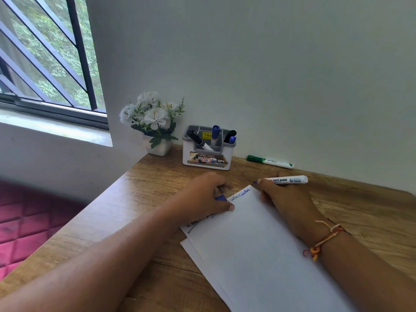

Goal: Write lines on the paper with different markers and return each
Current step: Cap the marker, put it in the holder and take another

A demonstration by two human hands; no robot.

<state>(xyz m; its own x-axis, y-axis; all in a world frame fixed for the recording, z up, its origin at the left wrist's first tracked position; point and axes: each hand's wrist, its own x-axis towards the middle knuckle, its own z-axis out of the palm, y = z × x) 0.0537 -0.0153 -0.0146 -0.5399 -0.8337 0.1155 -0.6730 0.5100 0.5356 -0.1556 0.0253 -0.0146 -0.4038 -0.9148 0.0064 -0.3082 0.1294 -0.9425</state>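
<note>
While the right hand [286,199] grips an uncapped whiteboard marker [286,180], its blue tip points past the far corner of the paper [258,244], which lies slanted on the wooden table [146,194] on top of a second sheet [191,248]. A short line of blue writing [242,192] runs along the paper's far edge. The left hand [207,194] rests at that edge with its thumb on the sheet and its fingers curled over a small blue piece [220,197].

Behind the paper, against the wall, stands a white and grey holder [207,158] with several compartments. A black-capped marker [198,140] leans in the left one, a blue-capped marker [215,134] stands upright in the middle, and the right one holds a black-topped pen [230,133] and a blue-topped pen [232,139] together. A green marker [270,162] lies capped on the table right of the holder, along the wall. Left of the holder, a white pot [157,149] holds white flowers [153,113].
</note>
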